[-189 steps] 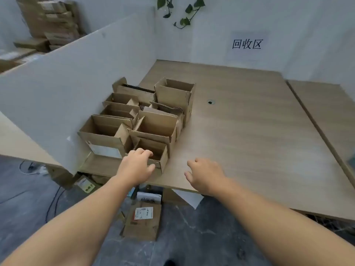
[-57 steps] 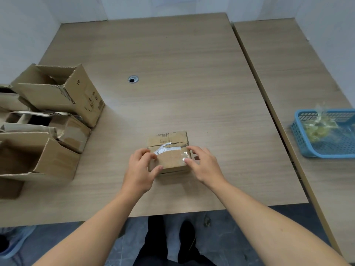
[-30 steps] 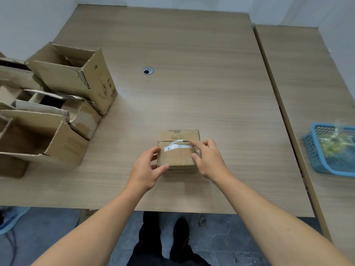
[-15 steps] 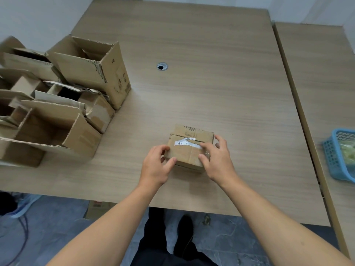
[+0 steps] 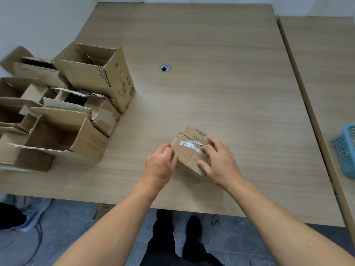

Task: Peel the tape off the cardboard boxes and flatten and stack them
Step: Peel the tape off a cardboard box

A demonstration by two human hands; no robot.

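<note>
Small closed brown cardboard box point(image 5: 189, 152) on light wood-grain table point(image 5: 221, 89), near front edge, approx 6 o'clock from round cable hole point(image 5: 165, 67). Box sits rotated, one corner toward the person. Torn white label strip point(image 5: 186, 144) runs across the top seam.
L hand point(image 5: 159, 167): fingers curled against box's 9 o'clock side, gripping it.
R hand point(image 5: 218, 163): fingers curled over the top at 3 o'clock end of the strip, thumb on near face, so it holds the box too. Can't tell if fingertips pinch any tape.
Cluster of open brown cardboard boxes point(image 5: 63, 121), flaps up, at 9–10 o'clock of the small box, well apart.
Blue plastic mesh basket point(image 5: 344, 150) at 3 o'clock on adjoining table point(image 5: 326, 64), cut by frame edge.
</note>
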